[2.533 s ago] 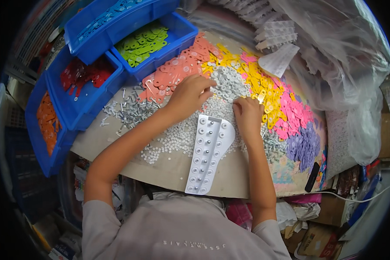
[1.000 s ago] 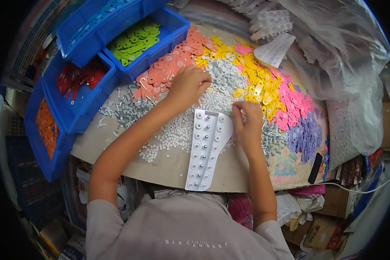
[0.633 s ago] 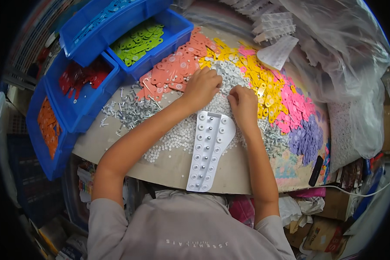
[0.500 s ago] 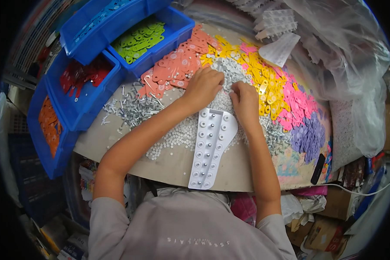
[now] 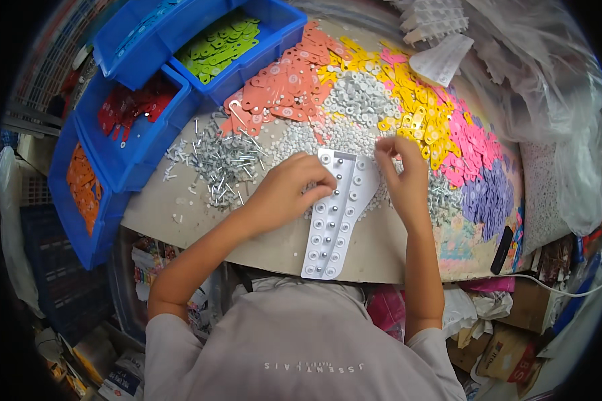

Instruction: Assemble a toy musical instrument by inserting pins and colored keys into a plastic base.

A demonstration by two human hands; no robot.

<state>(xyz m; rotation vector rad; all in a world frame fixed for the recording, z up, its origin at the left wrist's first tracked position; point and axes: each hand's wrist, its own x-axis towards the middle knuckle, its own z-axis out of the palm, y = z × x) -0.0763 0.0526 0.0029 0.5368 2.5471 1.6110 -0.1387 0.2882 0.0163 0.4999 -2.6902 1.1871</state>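
A long white plastic tray (image 5: 329,227), wide at its far end, lies on the table in front of me. White ring-shaped pieces sit in round seats along both its sides, and metal pins stand in its middle groove. My left hand (image 5: 289,190) is over the tray's left edge, thumb and fingertips pinched together close to a seat; what they hold, if anything, is too small to name. My right hand (image 5: 405,175) hovers beside the tray's far right corner, fingers curled together, their grip too small to make out. Small white beads (image 5: 354,138) lie beyond the tray.
Grey-white rings (image 5: 361,97) are heaped behind the beads. Screws (image 5: 221,160) lie left; coral (image 5: 281,83), yellow (image 5: 421,117), pink (image 5: 475,157) and purple strips (image 5: 488,207) curve around. Blue bins (image 5: 174,130) stand left, a clear plastic bag (image 5: 558,167) right. A black bar (image 5: 502,249) lies at the right edge.
Both hands have drawn back from the heap of rings. My left hand has come nearer to me, onto the tray's left edge; my right hand has moved slightly right and nearer.
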